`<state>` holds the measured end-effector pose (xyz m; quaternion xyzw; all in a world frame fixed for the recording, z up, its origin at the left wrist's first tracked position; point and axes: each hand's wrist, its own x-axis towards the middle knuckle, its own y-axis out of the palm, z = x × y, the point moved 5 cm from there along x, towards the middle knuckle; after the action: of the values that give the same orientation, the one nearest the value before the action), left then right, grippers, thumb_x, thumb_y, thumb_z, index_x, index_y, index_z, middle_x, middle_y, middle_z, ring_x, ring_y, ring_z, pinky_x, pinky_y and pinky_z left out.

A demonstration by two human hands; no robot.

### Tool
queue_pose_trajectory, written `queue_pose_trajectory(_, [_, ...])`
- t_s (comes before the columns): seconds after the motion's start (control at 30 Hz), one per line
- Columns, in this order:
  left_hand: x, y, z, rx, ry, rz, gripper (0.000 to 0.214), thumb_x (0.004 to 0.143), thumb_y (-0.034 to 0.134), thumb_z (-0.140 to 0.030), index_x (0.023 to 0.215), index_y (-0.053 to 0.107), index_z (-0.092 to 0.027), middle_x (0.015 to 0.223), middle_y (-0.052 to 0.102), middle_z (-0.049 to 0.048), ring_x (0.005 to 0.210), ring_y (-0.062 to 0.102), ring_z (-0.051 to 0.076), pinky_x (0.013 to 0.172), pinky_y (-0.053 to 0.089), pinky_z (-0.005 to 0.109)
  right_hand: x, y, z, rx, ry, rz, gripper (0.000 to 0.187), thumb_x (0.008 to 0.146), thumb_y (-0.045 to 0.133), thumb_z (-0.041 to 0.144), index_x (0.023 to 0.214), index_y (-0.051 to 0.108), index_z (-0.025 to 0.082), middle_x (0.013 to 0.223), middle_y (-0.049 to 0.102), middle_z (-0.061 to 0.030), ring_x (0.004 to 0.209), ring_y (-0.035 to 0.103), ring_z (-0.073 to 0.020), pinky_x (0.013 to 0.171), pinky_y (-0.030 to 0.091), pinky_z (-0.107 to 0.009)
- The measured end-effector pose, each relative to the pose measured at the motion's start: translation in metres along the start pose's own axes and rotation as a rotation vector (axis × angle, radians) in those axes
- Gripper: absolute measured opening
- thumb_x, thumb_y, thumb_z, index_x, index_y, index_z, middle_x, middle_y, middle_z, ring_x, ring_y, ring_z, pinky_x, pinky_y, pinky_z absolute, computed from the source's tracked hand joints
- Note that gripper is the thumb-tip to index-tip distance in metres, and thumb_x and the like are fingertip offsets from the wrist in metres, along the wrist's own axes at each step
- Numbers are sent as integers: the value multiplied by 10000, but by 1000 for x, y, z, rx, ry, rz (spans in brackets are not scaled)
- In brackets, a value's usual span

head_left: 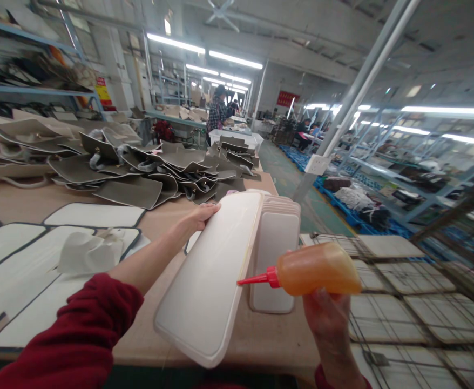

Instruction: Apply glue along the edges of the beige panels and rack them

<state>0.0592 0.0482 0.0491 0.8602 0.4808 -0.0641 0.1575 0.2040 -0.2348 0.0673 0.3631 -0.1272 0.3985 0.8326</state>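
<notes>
Head camera: a white panel (pixel 208 270) with rounded corners slants over the counter (pixel 277 340), pinched by the fingers of the left hand (pixel 203 215) near the far end of its left edge. From those fingers the panel's long axis runs back toward the wearer. The fingers of the right hand (pixel 328 313) are wrapped around a squeeze bottle (pixel 318 268) of amber liquid, held almost level. Its red nozzle (pixel 257 278) points left from them and ends at the panel's right edge (whether tip and edge touch, I cannot tell). That long edge lies to the left of the right fingers, and the right hand is nearer its middle, the left hand nearer its far end.

A stack of similar panels (pixel 275 265) sits left of and beyond the right fingers, just behind the nozzle, crowding that side. Left of the left fingers are dark-bordered panels (pixel 14 308) and a crumpled white piece (pixel 89 254); beyond them spreads a heap of grey-brown pieces (pixel 140 181). Right of the right fingers, more panels (pixel 386 319) lie on a wire rack (pixel 417 300).
</notes>
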Motion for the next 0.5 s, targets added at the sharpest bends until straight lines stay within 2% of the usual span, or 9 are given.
queue_pose_trajectory(0.27, [5,-5,-4,21,-4,-56,212,742,722,-276,667,573,-146,525,620,9,447,553,132,501,498,269,-3,-2,-3,-16,22,59,471,673,752,247,1129,633,242,967,727,-101,877,701,-278,838,550,-464])
queue_pose_trajectory(0.5, [1,-6,-7,30,-22,-96,138,762,705,-242,752,615,-137,535,631,1,447,569,134,494,511,255,-6,0,-1,7,58,72,483,658,772,269,1120,634,247,969,728,-92,882,698,-281,835,543,-477])
